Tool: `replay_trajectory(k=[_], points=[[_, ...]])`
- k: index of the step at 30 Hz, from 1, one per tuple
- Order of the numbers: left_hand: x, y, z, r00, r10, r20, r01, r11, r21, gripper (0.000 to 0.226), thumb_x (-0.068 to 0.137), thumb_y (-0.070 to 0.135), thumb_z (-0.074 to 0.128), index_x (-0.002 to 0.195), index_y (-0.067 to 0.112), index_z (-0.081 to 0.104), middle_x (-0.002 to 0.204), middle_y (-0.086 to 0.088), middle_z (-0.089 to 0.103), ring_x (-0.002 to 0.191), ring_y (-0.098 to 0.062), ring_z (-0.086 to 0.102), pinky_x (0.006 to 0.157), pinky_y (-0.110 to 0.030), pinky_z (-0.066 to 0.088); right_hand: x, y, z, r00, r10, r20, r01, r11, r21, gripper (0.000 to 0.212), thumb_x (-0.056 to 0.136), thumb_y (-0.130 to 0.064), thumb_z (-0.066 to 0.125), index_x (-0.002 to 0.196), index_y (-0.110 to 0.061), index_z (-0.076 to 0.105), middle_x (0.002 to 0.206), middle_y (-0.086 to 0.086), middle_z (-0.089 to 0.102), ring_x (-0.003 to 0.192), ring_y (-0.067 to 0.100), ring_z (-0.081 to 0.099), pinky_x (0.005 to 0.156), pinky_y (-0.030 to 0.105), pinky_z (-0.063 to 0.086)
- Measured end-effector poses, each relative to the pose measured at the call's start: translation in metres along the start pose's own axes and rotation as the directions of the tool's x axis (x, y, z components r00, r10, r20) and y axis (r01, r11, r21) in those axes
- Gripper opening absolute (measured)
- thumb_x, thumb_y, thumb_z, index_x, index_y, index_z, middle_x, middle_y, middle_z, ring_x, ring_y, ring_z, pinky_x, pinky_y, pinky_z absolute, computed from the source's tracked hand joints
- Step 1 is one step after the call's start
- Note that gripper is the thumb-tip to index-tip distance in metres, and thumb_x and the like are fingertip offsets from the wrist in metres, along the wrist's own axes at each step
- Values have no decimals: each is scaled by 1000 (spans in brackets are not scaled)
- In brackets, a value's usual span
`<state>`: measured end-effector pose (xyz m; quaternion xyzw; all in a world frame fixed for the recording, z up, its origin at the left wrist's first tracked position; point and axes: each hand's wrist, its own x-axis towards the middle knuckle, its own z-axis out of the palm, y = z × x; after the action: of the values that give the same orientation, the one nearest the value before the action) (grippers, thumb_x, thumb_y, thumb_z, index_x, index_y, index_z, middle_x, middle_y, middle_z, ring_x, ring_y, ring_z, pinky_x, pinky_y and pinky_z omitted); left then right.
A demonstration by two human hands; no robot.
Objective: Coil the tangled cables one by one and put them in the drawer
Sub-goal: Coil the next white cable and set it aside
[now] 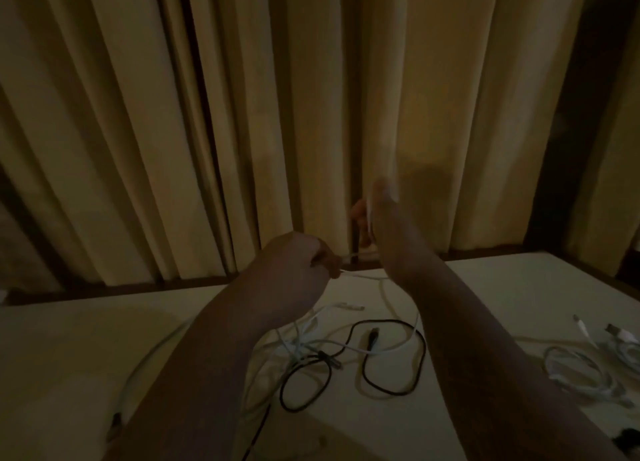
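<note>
pale table [485,287]; white cable [360,254] crosswise between left hand [294,263] pinch grip and right hand [381,225] curled grip

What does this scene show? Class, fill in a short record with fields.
Left hand: pinches the white cable
Right hand: raised, white cable looped over it, blurred
Tangle: black cable and white ones, loose on the table
Coiled white cables: table's right side
Drawer: not in view
Backdrop: curtain
</note>
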<state>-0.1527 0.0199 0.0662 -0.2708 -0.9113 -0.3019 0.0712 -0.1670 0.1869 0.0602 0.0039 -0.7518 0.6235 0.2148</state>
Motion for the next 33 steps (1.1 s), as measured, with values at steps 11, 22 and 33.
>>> replay_trajectory(k=[11,22,33], points=[[2,-19,-11,912,311,-268,-270,946,178,16,86,41,70,90,26,72,73,14,60,66,-1,56,55,-21,38,-17,12,6,924,66,377,83,928,-364,81,88,-82,13,55,-21,55,49,-7,53,48,10,49,58,30,40],[2,-19,7,688,527,-499,-504,841,195,34,98,49,48,83,20,56,63,18,38,55,-4,42,52,-10,29,-14,-8,-15,400,-23,916,-598,751,280,73,83,-86,17,51,-24,38,45,-8,26,37,6,18,37,19,10],[10,-14,29,836,335,-435,-363,932,20,32,103,37,37,102,15,60,71,0,63,60,-14,60,55,-37,46,-23,-17,-6,718,-368,591,-622,43,782,65,88,-83,40,74,-19,43,65,-8,31,53,6,28,46,20,25]])
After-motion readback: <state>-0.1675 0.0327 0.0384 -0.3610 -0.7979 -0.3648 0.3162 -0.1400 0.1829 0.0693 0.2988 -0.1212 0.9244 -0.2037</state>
